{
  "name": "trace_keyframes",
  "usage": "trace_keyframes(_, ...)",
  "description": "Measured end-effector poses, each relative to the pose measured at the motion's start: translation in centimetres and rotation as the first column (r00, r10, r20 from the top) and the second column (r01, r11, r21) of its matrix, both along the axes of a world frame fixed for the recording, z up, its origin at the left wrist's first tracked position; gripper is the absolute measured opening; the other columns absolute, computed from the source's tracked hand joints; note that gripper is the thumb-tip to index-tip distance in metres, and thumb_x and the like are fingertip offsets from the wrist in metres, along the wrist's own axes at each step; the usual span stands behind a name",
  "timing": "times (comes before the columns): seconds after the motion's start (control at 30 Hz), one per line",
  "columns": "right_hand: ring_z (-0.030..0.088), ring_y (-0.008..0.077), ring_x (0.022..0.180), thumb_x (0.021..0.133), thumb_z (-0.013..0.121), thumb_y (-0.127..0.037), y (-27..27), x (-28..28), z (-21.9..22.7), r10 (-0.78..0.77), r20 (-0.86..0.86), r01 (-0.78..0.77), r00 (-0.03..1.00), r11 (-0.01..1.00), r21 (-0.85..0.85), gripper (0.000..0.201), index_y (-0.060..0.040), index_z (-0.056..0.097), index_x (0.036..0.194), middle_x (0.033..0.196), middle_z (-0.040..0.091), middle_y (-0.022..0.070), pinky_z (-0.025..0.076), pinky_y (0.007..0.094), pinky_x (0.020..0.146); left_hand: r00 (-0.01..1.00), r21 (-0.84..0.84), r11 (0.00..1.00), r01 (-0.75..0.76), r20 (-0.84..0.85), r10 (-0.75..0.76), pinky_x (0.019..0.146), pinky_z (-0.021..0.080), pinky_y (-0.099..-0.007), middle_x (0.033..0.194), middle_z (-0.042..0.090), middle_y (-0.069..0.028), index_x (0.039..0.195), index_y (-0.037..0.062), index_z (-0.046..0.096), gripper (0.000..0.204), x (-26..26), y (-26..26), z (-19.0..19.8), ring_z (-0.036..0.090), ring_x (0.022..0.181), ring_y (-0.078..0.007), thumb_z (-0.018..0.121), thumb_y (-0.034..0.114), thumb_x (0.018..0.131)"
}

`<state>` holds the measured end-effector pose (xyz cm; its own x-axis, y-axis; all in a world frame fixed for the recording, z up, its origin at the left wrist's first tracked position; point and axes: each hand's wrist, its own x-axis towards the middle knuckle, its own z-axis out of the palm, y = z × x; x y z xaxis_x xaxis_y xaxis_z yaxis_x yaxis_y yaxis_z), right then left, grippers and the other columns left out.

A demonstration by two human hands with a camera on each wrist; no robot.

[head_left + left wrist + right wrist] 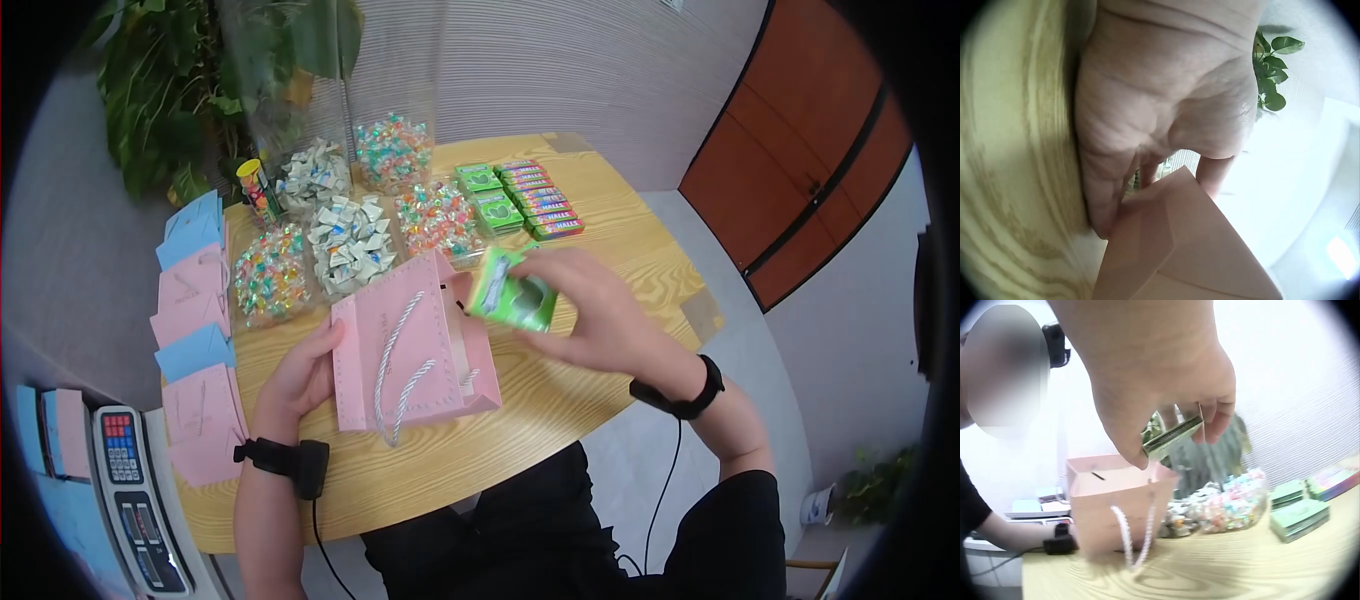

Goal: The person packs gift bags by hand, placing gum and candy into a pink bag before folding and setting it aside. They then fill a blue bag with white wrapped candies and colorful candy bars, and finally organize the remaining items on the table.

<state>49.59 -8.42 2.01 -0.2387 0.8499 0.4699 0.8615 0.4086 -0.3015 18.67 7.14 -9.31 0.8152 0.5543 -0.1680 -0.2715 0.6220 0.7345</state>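
Note:
A pink paper bag (395, 350) with white rope handles stands on the table, its top open toward the right hand. My left hand (305, 370) grips the bag's left side, thumb on the front; in the left wrist view the hand (1166, 94) holds the bag's edge (1191, 244). My right hand (600, 310) pinches a green packet (513, 290) beside the bag's opening. From the right wrist view, the right hand (1166, 394) has the packet (1174, 439) between thumb and fingers, above the bag (1116, 506).
Wrapped candies (438, 218) in clear boxes, green packets (497, 211) and Halls sticks (556, 224) stand behind the bag. Folded pink and blue bags (200, 400) line the left edge, with a patterned tube (258, 190) at the back. A scale (140, 500) sits left of the table.

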Motion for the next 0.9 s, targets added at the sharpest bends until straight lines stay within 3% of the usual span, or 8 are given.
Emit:
trace_keyframes(0.27, 0.055, 0.0343, 0.098, 0.071, 0.077, -0.024, 2.7, -4.3, -1.1, 0.143, 0.131, -0.128, 0.981, 0.985, -0.119, 0.047, -0.0063, 0.064, 0.112, 0.109, 0.063, 0.0142, 0.047, 0.0420, 0.087, 1.000, 0.168, 0.986, -0.005, 0.008, 0.004, 0.107, 0.043, -0.0392, 0.144, 0.044, -0.0101, 0.148, 0.0052, 0.028, 0.068, 0.5, -0.3, 0.2, 0.048, 0.130, -0.0223, 0.065, 0.022, 0.093)
trace_keyframes(0.33, 0.058, 0.0325, 0.098, 0.071, 0.076, -0.026, 4.3, -4.2, -3.0, 0.254, 0.137, -0.249, 0.957, 0.967, -0.053, 0.040, -0.0057, 0.066, 0.104, 0.100, 0.064, 0.0138, 0.046, 0.0403, 0.085, 0.999, 0.192, 0.981, -0.007, -0.031, 0.013, 0.106, 0.043, -0.0405, 0.144, 0.045, -0.0096, 0.147, 0.0054, 0.029, 0.069, 0.4, -0.5, 0.1, 0.048, 0.130, -0.0227, 0.066, 0.021, 0.091)
trace_keyframes(0.47, 0.058, 0.0335, 0.098, 0.075, 0.071, -0.028, 6.5, -4.5, -5.5, 0.165, 0.271, -0.210, 0.948, 0.967, 0.147, 0.037, -0.0069, 0.066, 0.106, 0.104, 0.064, 0.0138, 0.046, 0.0417, 0.086, 0.996, 0.237, 0.971, -0.024, -0.076, 0.044, 0.101, 0.046, -0.0413, 0.137, 0.048, -0.0076, 0.144, 0.0057, 0.033, 0.062, 0.6, -0.6, 0.2, 0.051, 0.125, -0.0217, 0.064, 0.019, 0.093)
trace_keyframes(0.53, 0.058, 0.0323, 0.104, 0.081, 0.068, -0.022, 6.5, -4.7, -5.3, 0.173, 0.099, -0.148, 0.980, 0.964, -0.219, 0.037, -0.0059, 0.064, 0.114, 0.116, 0.062, 0.0157, 0.048, 0.0419, 0.089, 0.994, 0.236, 0.970, -0.055, -0.076, 0.074, 0.100, 0.047, -0.0408, 0.134, 0.049, -0.0070, 0.143, 0.0059, 0.034, 0.059, 0.7, -0.8, 0.2, 0.052, 0.123, -0.0209, 0.063, 0.020, 0.093)
trace_keyframes(0.67, 0.062, 0.0325, 0.101, 0.083, 0.066, -0.028, 6.7, -4.7, -6.5, 0.328, -0.106, -0.341, 0.939, 0.928, -0.150, 0.037, -0.0066, 0.064, 0.114, 0.111, 0.065, 0.0153, 0.050, 0.0416, 0.088, 0.991, 0.205, 0.978, -0.043, -0.119, 0.069, 0.096, 0.048, -0.0385, 0.132, 0.050, -0.0057, 0.143, 0.0073, 0.033, 0.058, 0.6, -0.8, 0.4, 0.053, 0.119, -0.0181, 0.062, 0.022, 0.095)
trace_keyframes(0.77, 0.063, 0.0315, 0.103, 0.086, 0.065, -0.028, 6.9, -5.0, -7.6, 0.302, -0.398, -0.438, 0.866, 0.842, -0.314, 0.039, -0.0065, 0.062, 0.119, 0.114, 0.065, 0.0155, 0.051, 0.0416, 0.089, 0.992, 0.182, 0.982, -0.043, -0.107, 0.063, 0.096, 0.048, -0.0374, 0.132, 0.050, -0.0054, 0.144, 0.0081, 0.033, 0.059, 0.6, -0.6, 0.3, 0.053, 0.119, -0.0173, 0.062, 0.023, 0.095)
trace_keyframes(0.83, 0.064, 0.0305, 0.102, 0.087, 0.065, -0.025, 8.1, -5.8, -9.7, -0.099, -0.909, -0.770, 0.404, 0.500, -0.396, 0.039, -0.0063, 0.061, 0.121, 0.114, 0.065, 0.0144, 0.051, 0.0404, 0.089, 0.992, 0.166, 0.985, -0.047, -0.104, 0.065, 0.096, 0.048, -0.0368, 0.132, 0.050, -0.0052, 0.144, 0.0084, 0.032, 0.059, 0.6, -0.6, 0.2, 0.053, 0.118, -0.0170, 0.062, 0.023, 0.095)
trace_keyframes(0.9, 0.064, 0.0304, 0.102, 0.087, 0.065, -0.024, 8.2, -5.9, -9.9, -0.063, -0.911, -0.781, 0.408, 0.493, -0.384, 0.039, -0.0062, 0.062, 0.121, 0.114, 0.065, 0.0144, 0.051, 0.0403, 0.089, 0.995, 0.172, 0.985, -0.026, -0.095, 0.043, 0.096, 0.048, -0.0357, 0.132, 0.051, -0.0050, 0.144, 0.0089, 0.032, 0.059, 0.5, -0.5, 0.1, 0.054, 0.118, -0.0164, 0.061, 0.025, 0.096)
